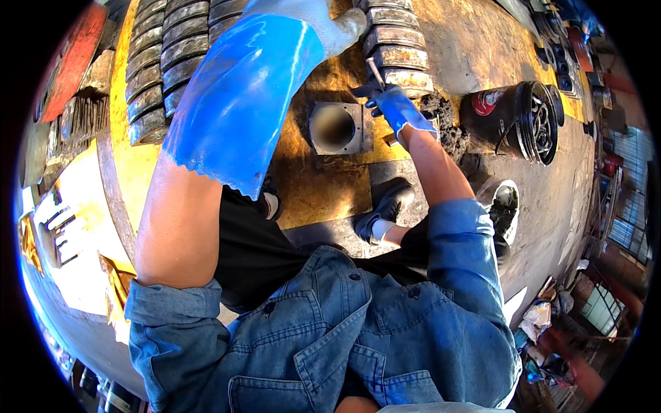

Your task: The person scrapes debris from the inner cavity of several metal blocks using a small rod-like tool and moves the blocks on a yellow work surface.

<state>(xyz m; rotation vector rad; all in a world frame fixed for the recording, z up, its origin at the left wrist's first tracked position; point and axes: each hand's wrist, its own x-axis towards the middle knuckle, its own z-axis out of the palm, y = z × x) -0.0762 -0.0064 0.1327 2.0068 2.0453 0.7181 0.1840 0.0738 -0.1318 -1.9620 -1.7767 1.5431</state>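
My right grip [396, 110] clenched round metal rod [375, 73]: likely stiff, light; best held mid-shaft. Left grip [329, 26] by ribbed column [394, 54], probably heavy; can't tell if grasping.

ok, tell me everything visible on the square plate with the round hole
The square plate is gray and looks like worn metal. A large round opening takes up most of its face; the inside looks tan and blurred, so its depth can't be read. It appears to rest on the stained yellow surface, in front of the person. The gloved right hand is just off its right side; whether they touch isn't clear.
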